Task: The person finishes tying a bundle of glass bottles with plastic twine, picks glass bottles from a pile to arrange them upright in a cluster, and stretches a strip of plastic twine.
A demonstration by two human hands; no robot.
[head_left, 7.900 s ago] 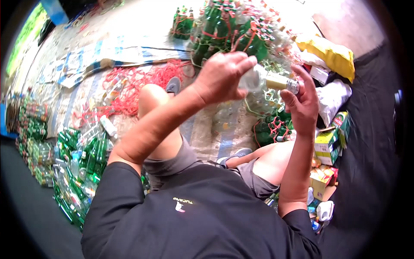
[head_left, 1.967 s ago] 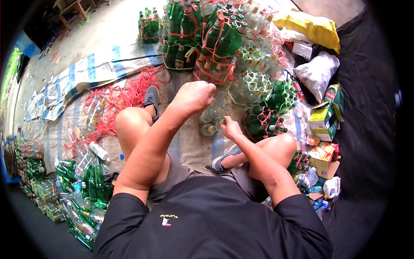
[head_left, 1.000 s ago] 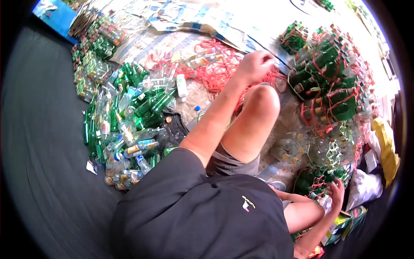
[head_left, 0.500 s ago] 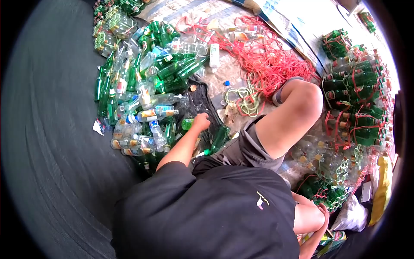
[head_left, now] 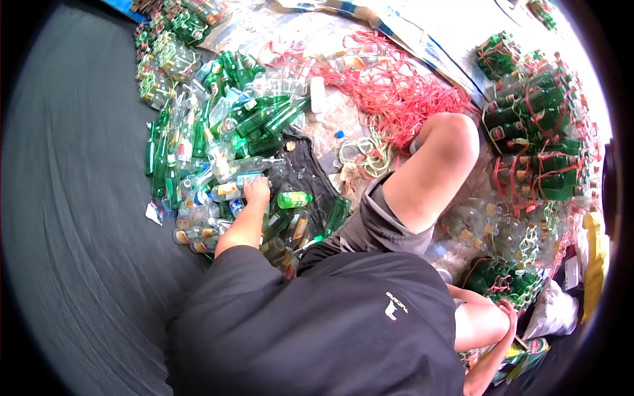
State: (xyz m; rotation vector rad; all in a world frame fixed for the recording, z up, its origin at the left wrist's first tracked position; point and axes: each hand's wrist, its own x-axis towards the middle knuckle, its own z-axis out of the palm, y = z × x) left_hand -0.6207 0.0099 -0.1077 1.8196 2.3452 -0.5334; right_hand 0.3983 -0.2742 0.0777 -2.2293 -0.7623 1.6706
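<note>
Glass heap (head_left: pixel 224 142): green and clear bottles, loose, lying at mixed angles on the person's left side, many overlapping.
Left hand (head_left: pixel 257 190): down at the near part of the heap, over the bottles, fingers pointing away from the body. Whether it pinches one or only rests there, cannot tell (the back of the hand hides the fingertips).
Labelled bottle (head_left: pixel 228 191): clear, on its side in the heap, right beside the left hand; contact cannot be settled from this view.
Green-labelled bottle (head_left: pixel 294 199): lying to the right of the left hand, apart from it, by a crumpled black cloth (head_left: pixel 307 165).
Dark green bottle (head_left: pixel 337 214): tilted, close to the person's shorts (head_left: pixel 399 224).
Right hand (head_left: pixel 507 315): laid over the right knee (head_left: pixel 485 325), touching it; finger spread too small to tell.
Red strapping (head_left: pixel 409 96): loose tangle beyond the left knee (head_left: pixel 456 135); pale green cord (head_left: pixel 366 153) looped nearer, blue cap (head_left: pixel 340 134) to its left.
Tied bundles (head_left: pixel 535 112): mostly green bottles, bound with red strips, well apart from the heap; clear bottles (head_left: pixel 472 221) grouped nearer the person.
White sack (head_left: pixel 553 310): just beyond the right hand; yellow sack (head_left: pixel 594 257) farther out.
</note>
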